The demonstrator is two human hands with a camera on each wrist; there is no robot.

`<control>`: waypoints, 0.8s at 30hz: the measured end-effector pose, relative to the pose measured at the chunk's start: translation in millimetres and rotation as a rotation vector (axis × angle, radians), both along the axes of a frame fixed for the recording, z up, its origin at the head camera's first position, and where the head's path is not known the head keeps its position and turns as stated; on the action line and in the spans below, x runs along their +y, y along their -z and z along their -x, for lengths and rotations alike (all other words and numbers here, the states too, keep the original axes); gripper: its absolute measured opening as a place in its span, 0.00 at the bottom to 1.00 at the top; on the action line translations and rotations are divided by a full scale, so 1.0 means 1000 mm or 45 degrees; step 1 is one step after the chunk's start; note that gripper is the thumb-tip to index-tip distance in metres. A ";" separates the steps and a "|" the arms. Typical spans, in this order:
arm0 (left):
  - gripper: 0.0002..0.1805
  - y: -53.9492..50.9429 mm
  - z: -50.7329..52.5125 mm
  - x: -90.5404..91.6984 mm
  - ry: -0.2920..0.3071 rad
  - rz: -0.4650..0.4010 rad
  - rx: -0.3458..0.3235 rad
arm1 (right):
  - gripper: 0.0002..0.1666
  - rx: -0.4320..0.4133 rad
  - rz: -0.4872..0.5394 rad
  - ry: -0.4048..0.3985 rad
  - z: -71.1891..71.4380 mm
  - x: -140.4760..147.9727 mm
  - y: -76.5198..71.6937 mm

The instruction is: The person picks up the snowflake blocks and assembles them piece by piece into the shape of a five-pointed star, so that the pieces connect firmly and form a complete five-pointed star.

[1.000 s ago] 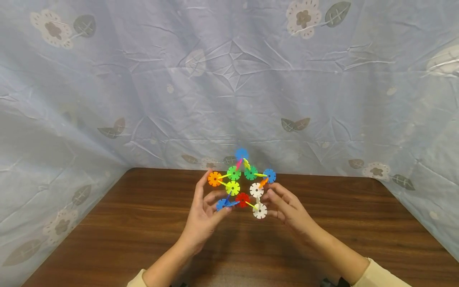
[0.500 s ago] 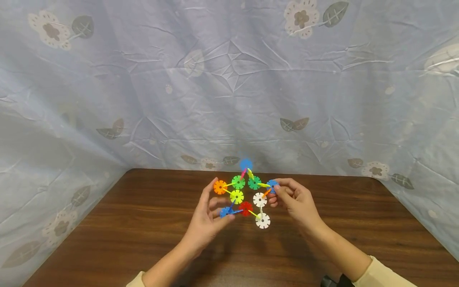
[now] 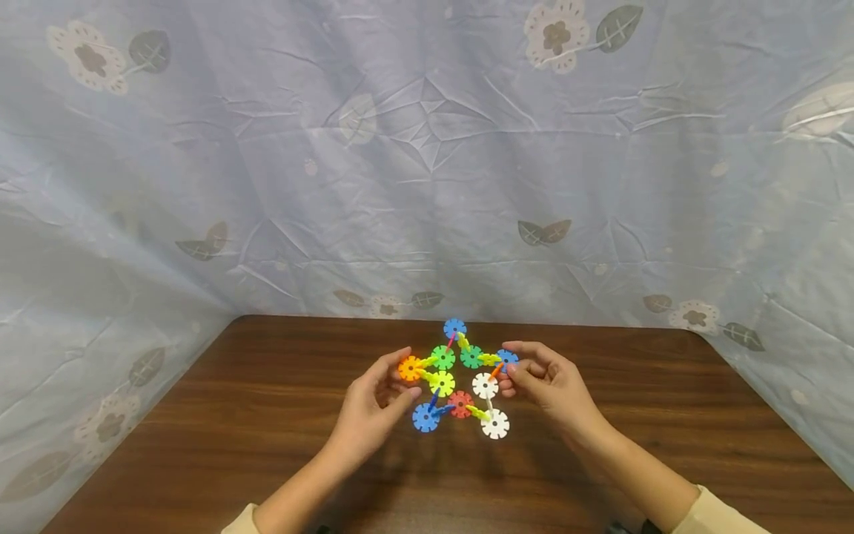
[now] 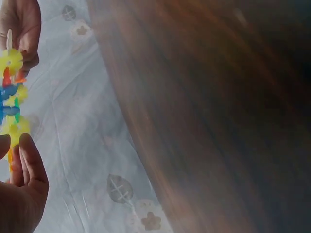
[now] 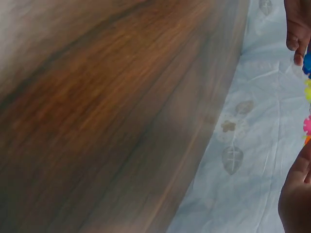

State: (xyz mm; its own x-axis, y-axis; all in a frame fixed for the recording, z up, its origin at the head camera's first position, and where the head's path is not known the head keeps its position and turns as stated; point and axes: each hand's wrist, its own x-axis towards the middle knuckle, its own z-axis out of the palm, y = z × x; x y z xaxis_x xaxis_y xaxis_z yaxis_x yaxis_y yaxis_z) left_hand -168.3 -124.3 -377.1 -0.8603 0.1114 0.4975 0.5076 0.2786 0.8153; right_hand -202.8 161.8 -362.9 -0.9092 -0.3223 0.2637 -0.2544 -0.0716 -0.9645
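Observation:
A star-shaped outline of interlocking plastic snowflake discs (image 3: 442, 383) is held up over the table between both hands. Its discs are blue, green, orange, yellow, white and red, joined by others set edge-on. My left hand (image 3: 375, 400) holds the left point, fingers behind the orange disc (image 3: 410, 368) and thumb just below it. At the right point, my right hand (image 3: 554, 386) pinches a blue disc (image 3: 506, 361) between thumb and fingers. One blue disc (image 3: 455, 328) forms the top. In the left wrist view, the star (image 4: 10, 60) shows edge-on, cut off by the frame.
A dark brown wood-grain table (image 3: 233, 437) lies under the hands. Pale curtain cloth (image 3: 427, 185) with flower and leaf prints hangs behind it and along both sides. Dark objects show partly at the bottom edge near the right sleeve.
The star has come down and tilted flatter. My right hand has moved from the white discs up to the right blue disc; my left has shifted from the lower blue disc toward the orange one.

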 end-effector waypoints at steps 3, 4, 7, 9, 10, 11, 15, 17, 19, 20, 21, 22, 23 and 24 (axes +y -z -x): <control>0.25 0.002 0.001 -0.002 -0.064 0.092 0.092 | 0.26 0.017 -0.046 -0.067 0.000 0.005 0.003; 0.23 0.002 0.001 -0.003 -0.082 0.120 0.113 | 0.27 0.027 -0.057 -0.085 0.001 0.006 0.003; 0.21 0.002 0.002 -0.005 -0.101 0.186 0.137 | 0.29 0.069 -0.104 -0.113 0.001 0.009 0.004; 0.20 0.002 0.003 -0.006 -0.102 0.239 0.139 | 0.29 0.115 -0.146 -0.113 0.001 0.011 0.005; 0.20 0.003 0.003 -0.006 -0.101 0.272 0.138 | 0.29 0.144 -0.172 -0.108 0.001 0.011 0.006; 0.19 0.003 0.003 -0.007 -0.095 0.307 0.140 | 0.28 0.176 -0.203 -0.101 0.001 0.012 0.007; 0.18 0.004 0.003 -0.009 -0.093 0.489 0.141 | 0.24 0.263 -0.377 -0.097 0.002 0.019 0.012; 0.17 0.005 0.003 -0.010 -0.091 0.587 0.126 | 0.22 0.289 -0.495 -0.102 0.003 0.023 0.014; 0.16 0.005 0.003 -0.010 -0.089 0.683 0.095 | 0.21 0.316 -0.619 -0.110 0.004 0.027 0.015; 0.15 0.006 0.002 -0.010 -0.086 0.735 0.083 | 0.20 0.341 -0.681 -0.112 0.004 0.028 0.016; 0.15 0.006 0.002 -0.010 -0.078 0.783 0.062 | 0.19 0.376 -0.738 -0.113 0.004 0.030 0.017; 0.15 0.006 0.002 -0.009 -0.067 0.832 0.044 | 0.18 0.413 -0.790 -0.120 0.004 0.030 0.019; 0.15 0.007 0.002 -0.009 -0.054 0.884 0.032 | 0.17 0.443 -0.834 -0.128 0.005 0.031 0.020; 0.15 0.007 0.002 -0.008 -0.036 0.936 0.027 | 0.17 0.465 -0.873 -0.143 0.005 0.031 0.022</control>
